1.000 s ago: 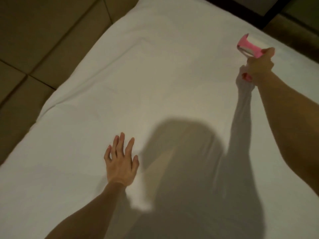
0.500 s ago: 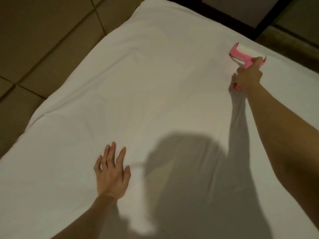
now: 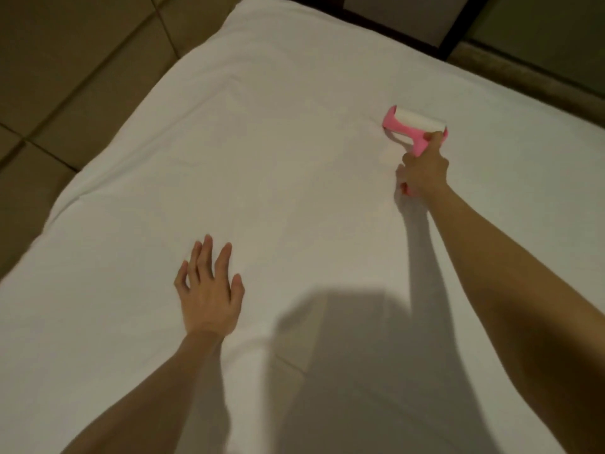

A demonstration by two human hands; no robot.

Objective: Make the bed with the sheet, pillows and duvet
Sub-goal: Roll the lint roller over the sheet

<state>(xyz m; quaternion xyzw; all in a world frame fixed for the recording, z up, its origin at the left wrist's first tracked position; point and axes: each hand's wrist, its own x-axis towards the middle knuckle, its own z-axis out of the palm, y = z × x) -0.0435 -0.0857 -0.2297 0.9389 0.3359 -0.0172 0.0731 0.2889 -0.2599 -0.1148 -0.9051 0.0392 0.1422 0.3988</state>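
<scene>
You hold a pink lint roller (image 3: 414,126) on the white sheet (image 3: 278,165) — the other hand lies flat.
Your right hand (image 3: 424,172) has its grip clamped round the roller's handle, arm stretched out, the white roll against the sheet toward the bed's far side. Your left hand (image 3: 209,290) rests palm-down on the sheet nearer you, grip apart, fingers straight and slightly spread — well apart from the roller. The sheet covers the mattress; tiled floor (image 3: 65,77) shows at left.
</scene>
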